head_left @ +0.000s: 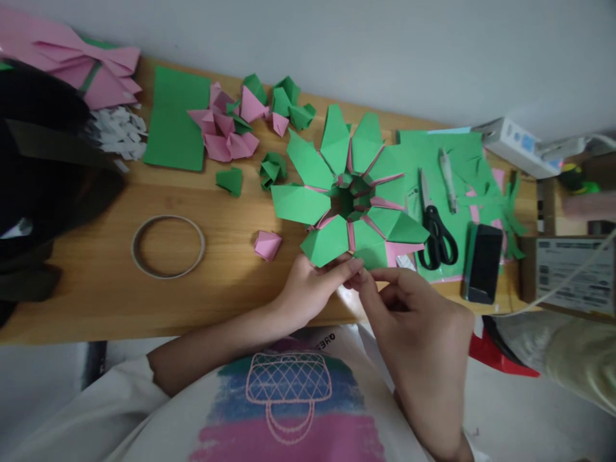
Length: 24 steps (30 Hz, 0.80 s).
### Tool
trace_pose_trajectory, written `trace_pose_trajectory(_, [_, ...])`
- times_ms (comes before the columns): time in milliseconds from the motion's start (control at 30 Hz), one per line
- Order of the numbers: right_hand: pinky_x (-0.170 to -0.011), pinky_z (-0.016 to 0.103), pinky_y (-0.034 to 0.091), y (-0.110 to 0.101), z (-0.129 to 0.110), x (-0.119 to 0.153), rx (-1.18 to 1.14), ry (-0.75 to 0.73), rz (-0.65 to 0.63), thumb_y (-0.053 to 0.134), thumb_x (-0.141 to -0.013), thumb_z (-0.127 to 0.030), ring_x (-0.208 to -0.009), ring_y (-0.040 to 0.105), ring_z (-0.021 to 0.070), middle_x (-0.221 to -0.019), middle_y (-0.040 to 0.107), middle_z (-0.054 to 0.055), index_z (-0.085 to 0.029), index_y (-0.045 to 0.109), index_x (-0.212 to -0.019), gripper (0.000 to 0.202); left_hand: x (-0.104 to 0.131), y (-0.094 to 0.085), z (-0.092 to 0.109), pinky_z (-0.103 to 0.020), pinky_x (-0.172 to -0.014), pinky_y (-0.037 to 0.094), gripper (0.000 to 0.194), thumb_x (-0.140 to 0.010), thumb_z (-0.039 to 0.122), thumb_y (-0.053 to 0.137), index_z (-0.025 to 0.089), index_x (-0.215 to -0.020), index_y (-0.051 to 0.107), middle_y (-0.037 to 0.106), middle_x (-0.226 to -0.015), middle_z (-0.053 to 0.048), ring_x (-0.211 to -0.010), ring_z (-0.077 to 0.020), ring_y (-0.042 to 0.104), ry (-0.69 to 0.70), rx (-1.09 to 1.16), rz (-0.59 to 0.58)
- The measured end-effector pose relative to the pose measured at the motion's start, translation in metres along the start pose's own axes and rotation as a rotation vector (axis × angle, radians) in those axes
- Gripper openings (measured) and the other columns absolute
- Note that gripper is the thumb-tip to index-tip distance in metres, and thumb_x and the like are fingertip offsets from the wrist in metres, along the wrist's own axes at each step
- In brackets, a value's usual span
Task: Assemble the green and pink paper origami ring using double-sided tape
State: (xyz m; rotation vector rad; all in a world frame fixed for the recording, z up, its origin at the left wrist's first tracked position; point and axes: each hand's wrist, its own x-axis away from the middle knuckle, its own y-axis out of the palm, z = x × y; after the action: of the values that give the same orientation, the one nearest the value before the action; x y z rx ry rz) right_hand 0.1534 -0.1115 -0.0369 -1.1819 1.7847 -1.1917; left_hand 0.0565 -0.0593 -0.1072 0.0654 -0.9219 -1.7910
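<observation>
A green and pink folded-paper flower [312, 205] stands at the table's near edge, its petals spread around a dark hollow centre. My left hand [310, 289] grips its near side, thumb at the edge of a green petal and the other fingers hidden beneath. Against that thumb, my right hand [414, 327] has thumb and forefinger pinched together just below the same petal. Whatever lies in the pinch is too small to make out. A pink folded paper piece [267, 245] lies left of the flower, near a green folded piece [273, 170].
Black-handled scissors [437, 234], a cutter [448, 179] and a phone [482, 263] lie on the right over green paper. A tape roll [168, 247] lies left. Behind are pink folded pieces [224, 128], a green sheet [176, 122] and white scraps [118, 131]. Boxes stand far right.
</observation>
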Motion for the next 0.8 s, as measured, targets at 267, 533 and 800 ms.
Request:
trace_pose_trajectory(267, [-0.042,0.022,0.036,0.004,0.017,0.014,-0.286,0.218,-0.030,0.074,-0.078,-0.047,-0.039,0.053,0.0098,-0.046,0.060,-0.004,-0.019,0.072,-0.072,0.028,0.004,0.002,-0.006,-0.026,-0.069,0.050,0.018,-0.076,0.025,0.074,0.018,-0.069,0.058,0.063,-0.065,0.003,-0.064,-0.0117,0.061,-0.024,-0.004,0.020])
trace_pose_trajectory(533, [-0.035,0.019,0.026,0.037,0.016,0.012,-1.043,0.516,-0.044,0.080,-0.070,-0.043,-0.035,0.034,0.0051,-0.039,0.043,-0.010,-0.018,0.057,-0.062,0.035,0.005,0.002,-0.009,-0.026,-0.067,0.047,0.025,-0.065,0.028,0.080,0.017,-0.067,0.057,0.060,-0.063,0.004,-0.063,-0.0102,0.056,-0.051,0.046,0.117])
trace_pose_trajectory(800, [-0.031,0.017,0.025,0.051,0.005,0.013,-1.309,0.674,-0.015,0.083,-0.060,-0.046,-0.033,0.032,0.0040,-0.038,0.043,-0.011,-0.019,0.054,-0.067,0.040,0.009,0.004,-0.007,-0.026,-0.058,0.046,0.026,-0.064,0.031,0.080,0.015,-0.062,0.059,0.059,-0.060,0.002,-0.057,-0.0113,0.055,-0.108,0.098,0.099])
